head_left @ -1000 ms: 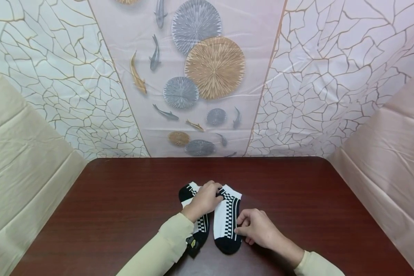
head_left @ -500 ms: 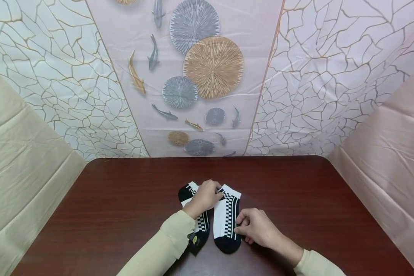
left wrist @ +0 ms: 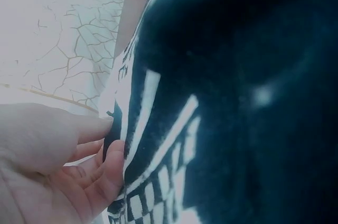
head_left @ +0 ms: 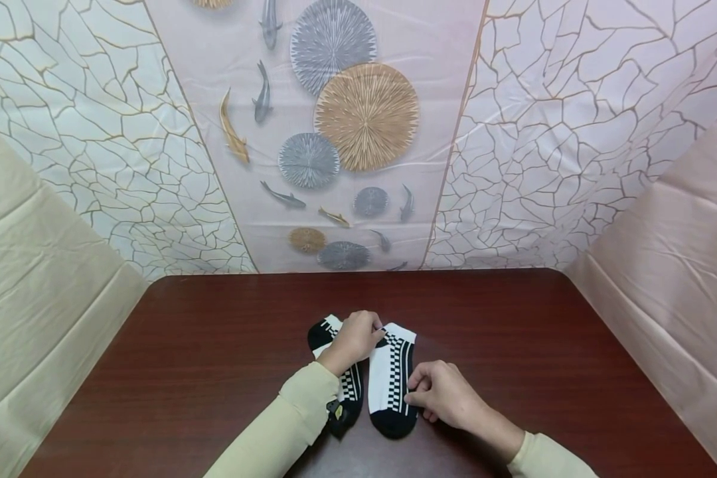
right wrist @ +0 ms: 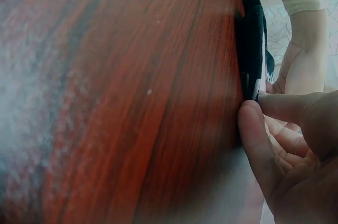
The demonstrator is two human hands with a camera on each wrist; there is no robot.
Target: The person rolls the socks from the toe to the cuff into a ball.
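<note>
Two black-and-white ankle socks with checkered bands lie flat, side by side. My left hand (head_left: 352,340) reaches across the left sock (head_left: 351,393) and covers its middle. Its thumb and fingers pinch the black heel edge of the right sock (head_left: 380,378); in the left wrist view, the left hand (left wrist: 47,166) has black fabric between thumb and finger. On the opposite side, near the toe, my right hand (head_left: 445,395) pinches the right sock's edge. Up close in the right wrist view, thumb and forefinger of the right hand (right wrist: 296,150) meet at that thin edge.
The socks lie on a dark red-brown wooden table (head_left: 227,332). A patterned cloth (head_left: 394,199) hangs behind it, with beige cloth (head_left: 651,279) at the sides. A small black device (head_left: 334,410) on the left wrist hangs over the left sock's toe.
The right sock's cuff has shifted slightly toward the person. My left fingers have drawn a little closer together at its heel. The right hand keeps its pinch, and the head view has drifted slightly.
</note>
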